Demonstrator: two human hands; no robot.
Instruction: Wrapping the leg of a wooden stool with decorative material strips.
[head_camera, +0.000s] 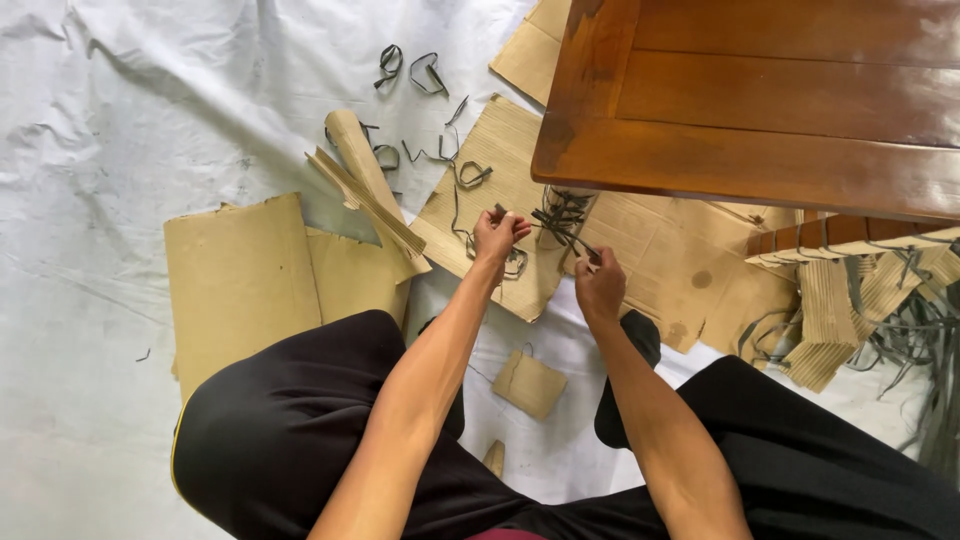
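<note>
Nearest us, a small cardboard scrap (530, 384) lies on the white sheet (120, 120) between our knees. Beyond it, our left hand (498, 236) pinches one end of a dark plastic strap (560, 228), and our right hand (598, 287) is closed on the other. Flattened cardboard (240, 275) lies around; farther off, the wooden table (760, 100) overhangs the wrapped leg (562, 205).
</note>
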